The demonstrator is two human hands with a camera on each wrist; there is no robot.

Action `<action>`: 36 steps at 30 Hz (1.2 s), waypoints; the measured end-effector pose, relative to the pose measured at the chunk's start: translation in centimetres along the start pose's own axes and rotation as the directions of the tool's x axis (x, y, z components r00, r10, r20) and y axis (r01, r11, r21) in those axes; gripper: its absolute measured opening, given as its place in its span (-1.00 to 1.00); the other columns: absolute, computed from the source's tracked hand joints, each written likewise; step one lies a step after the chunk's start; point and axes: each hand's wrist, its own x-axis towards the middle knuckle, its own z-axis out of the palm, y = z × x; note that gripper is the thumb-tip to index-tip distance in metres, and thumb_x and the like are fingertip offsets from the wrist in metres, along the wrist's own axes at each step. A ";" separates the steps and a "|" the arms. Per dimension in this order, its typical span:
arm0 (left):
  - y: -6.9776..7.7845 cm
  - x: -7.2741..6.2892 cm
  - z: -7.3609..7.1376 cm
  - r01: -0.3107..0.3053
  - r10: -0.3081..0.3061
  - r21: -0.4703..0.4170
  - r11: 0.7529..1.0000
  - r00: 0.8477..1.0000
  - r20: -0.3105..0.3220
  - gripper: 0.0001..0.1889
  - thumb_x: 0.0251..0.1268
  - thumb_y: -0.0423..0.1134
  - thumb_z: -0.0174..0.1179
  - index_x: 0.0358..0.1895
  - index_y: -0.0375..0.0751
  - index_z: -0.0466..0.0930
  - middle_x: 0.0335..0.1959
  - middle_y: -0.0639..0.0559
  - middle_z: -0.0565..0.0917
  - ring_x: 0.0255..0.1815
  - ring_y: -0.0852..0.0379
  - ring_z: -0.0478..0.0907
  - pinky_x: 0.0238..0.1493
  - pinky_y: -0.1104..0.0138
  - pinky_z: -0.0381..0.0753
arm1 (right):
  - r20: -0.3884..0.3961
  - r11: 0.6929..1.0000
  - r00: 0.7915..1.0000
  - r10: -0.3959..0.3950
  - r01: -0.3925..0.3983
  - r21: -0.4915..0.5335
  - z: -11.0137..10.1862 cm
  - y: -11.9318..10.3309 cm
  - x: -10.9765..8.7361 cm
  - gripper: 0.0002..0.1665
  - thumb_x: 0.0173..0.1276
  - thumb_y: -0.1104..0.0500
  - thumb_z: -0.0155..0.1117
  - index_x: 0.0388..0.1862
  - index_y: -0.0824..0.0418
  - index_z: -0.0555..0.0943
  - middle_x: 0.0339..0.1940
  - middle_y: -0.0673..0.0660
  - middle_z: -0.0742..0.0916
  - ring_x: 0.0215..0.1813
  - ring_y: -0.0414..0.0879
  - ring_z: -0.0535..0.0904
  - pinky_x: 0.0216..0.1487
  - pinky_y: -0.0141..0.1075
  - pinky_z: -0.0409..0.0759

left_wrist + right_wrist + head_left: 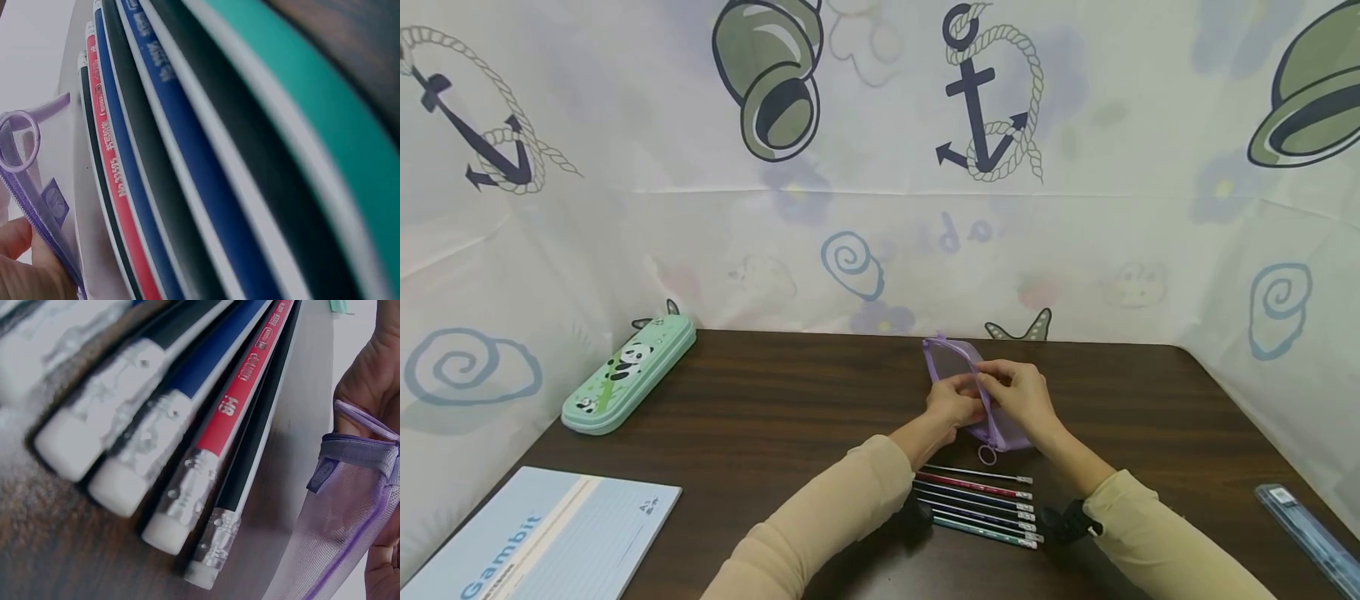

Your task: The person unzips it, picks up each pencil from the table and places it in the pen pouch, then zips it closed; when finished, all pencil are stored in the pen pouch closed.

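A purple mesh zip pouch (1009, 431) with a ring pull stands tilted near the back of the table, right of centre. My left hand (953, 403) grips its zipper edge from the left. From the right, my right hand (1021, 393) pinches the same edge with thumb and fingers. Several pencils (981, 504) lie side by side in front of the pouch, between my forearms, eraser ends to the right. One red pencil (240, 381) is marked HB in the right wrist view; the others are dark, blue and green. The pouch's inside is mostly hidden by my hands.
A mint pencil case (632, 371) with pandas lies at the back left. Nearer on that side is a light blue notebook (580, 533). A clear flat bluish case (1311, 533) lies at the right edge. A printed white curtain (887, 167) surrounds the table.
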 end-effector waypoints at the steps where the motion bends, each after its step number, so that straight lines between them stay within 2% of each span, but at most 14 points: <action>1: 0.0 0.0 0.0 0.000 0.000 -0.001 1.000 1.000 0.004 -0.48 0.11 -0.60 0.20 0.21 -0.39 0.42 -0.09 -0.28 0.66 -0.17 -0.10 0.68 -0.14 0.27 0.68 | -0.001 1.000 1.000 0.000 0.000 0.001 0.0 0.0 0.0 -0.75 0.31 0.34 0.21 -0.06 0.42 0.63 -0.19 0.34 0.73 -0.28 0.07 0.69 -0.41 -0.36 0.67; 11: 0.3 -0.5 -1.0 -0.009 0.012 -0.077 0.997 0.999 0.047 -0.47 0.10 -0.65 0.16 0.22 -0.48 0.37 0.00 -0.36 0.60 -0.07 -0.15 0.63 -0.06 0.21 0.66 | -0.009 1.000 1.000 -0.006 0.006 0.012 0.0 0.2 0.0 -0.75 0.31 0.36 0.20 -0.07 0.44 0.62 -0.20 0.36 0.72 -0.36 0.07 0.70 -0.44 -0.37 0.67; 13: 0.6 -0.7 -1.7 -0.004 0.012 -0.094 0.996 0.996 0.088 -0.51 0.14 -0.64 0.14 0.20 -0.49 0.38 0.02 -0.36 0.58 -0.05 -0.13 0.63 -0.02 0.21 0.64 | -0.015 1.000 1.000 -0.010 0.010 0.010 -0.1 0.2 0.0 -0.75 0.31 0.36 0.20 -0.07 0.44 0.62 -0.20 0.36 0.72 -0.40 0.05 0.70 -0.45 -0.39 0.67; 15: 1.0 -1.0 -2.7 0.016 -0.003 -0.078 0.997 0.987 0.160 -0.58 0.20 -0.59 0.12 0.17 -0.50 0.41 0.00 -0.34 0.59 -0.02 -0.11 0.61 0.01 0.23 0.63 | -0.016 1.000 1.000 -0.011 0.011 0.010 -0.3 0.2 0.0 -0.75 0.31 0.35 0.20 -0.07 0.44 0.62 -0.20 0.37 0.72 -0.43 0.04 0.70 -0.47 -0.39 0.66; 17: 1.5 -1.5 -4.0 0.043 -0.038 -0.015 0.999 0.961 0.272 -0.63 0.26 -0.54 0.10 0.15 -0.49 0.43 -0.04 -0.29 0.61 -0.04 -0.07 0.63 0.05 0.21 0.60 | -0.019 1.000 1.000 -0.007 0.007 0.004 -0.5 0.2 -0.1 -0.75 0.31 0.35 0.20 -0.07 0.44 0.62 -0.20 0.36 0.72 -0.44 0.03 0.69 -0.47 -0.41 0.65; 19: 1.8 -1.9 -5.3 0.053 -0.086 0.099 0.994 0.923 0.376 -0.67 0.29 -0.48 0.11 0.11 -0.48 0.47 -0.08 -0.22 0.64 -0.09 0.02 0.64 0.06 0.21 0.60 | -0.019 1.000 1.000 -0.003 0.003 0.004 -0.6 0.3 -0.1 -0.75 0.30 0.35 0.21 -0.07 0.44 0.63 -0.21 0.36 0.73 -0.45 -0.01 0.69 -0.48 -0.41 0.65; 22: 1.9 -2.3 -7.1 0.020 -0.154 0.273 0.962 0.864 0.480 -0.71 0.28 -0.45 0.13 0.05 -0.43 0.53 -0.14 -0.13 0.68 -0.19 0.16 0.63 0.04 0.21 0.62 | -0.026 1.000 1.000 0.002 -0.001 0.011 -0.7 0.5 -0.1 -0.75 0.29 0.35 0.22 -0.08 0.44 0.63 -0.23 0.36 0.73 -0.48 -0.09 0.67 -0.49 -0.44 0.64; 23: 1.8 -2.2 -7.5 0.004 -0.170 0.317 0.948 0.851 0.497 -0.72 0.27 -0.45 0.15 0.04 -0.42 0.54 -0.12 -0.15 0.68 -0.19 0.17 0.63 0.01 0.22 0.63 | -0.031 1.000 1.000 0.000 0.000 0.009 -0.8 0.6 0.0 -0.76 0.29 0.35 0.23 -0.08 0.44 0.63 -0.24 0.36 0.73 -0.49 -0.12 0.66 -0.49 -0.44 0.63; 28: 1.0 -1.9 -8.8 -0.077 -0.202 0.441 0.894 0.809 0.552 -0.74 0.21 -0.47 0.21 -0.02 -0.41 0.58 -0.19 -0.11 0.71 -0.25 0.22 0.61 -0.12 0.36 0.66 | -0.048 1.000 0.999 -0.001 0.001 -0.007 -1.0 1.1 0.0 -0.76 0.28 0.35 0.24 -0.09 0.43 0.64 -0.27 0.34 0.74 -0.53 -0.18 0.63 -0.49 -0.36 0.66; 32: 0.5 -1.7 -9.2 -0.156 -0.188 0.478 0.864 0.782 0.595 -0.73 0.16 -0.49 0.24 -0.04 -0.42 0.59 -0.18 -0.13 0.71 -0.25 0.25 0.61 -0.16 0.44 0.63 | -0.046 1.000 0.999 0.002 -0.002 -0.011 -1.2 1.1 0.0 -0.75 0.29 0.34 0.23 -0.08 0.43 0.63 -0.28 0.34 0.74 -0.53 -0.16 0.64 -0.45 -0.24 0.69; 36: 0.3 -1.7 -9.2 -0.219 -0.166 0.488 0.845 0.760 0.629 -0.73 0.13 -0.52 0.24 -0.06 -0.43 0.60 -0.20 -0.14 0.70 -0.26 0.23 0.61 -0.17 0.43 0.63 | -0.049 1.000 0.999 0.004 -0.005 -0.024 -1.2 1.2 0.0 -0.75 0.30 0.33 0.23 -0.08 0.41 0.64 -0.29 0.32 0.74 -0.55 -0.20 0.62 -0.46 -0.27 0.68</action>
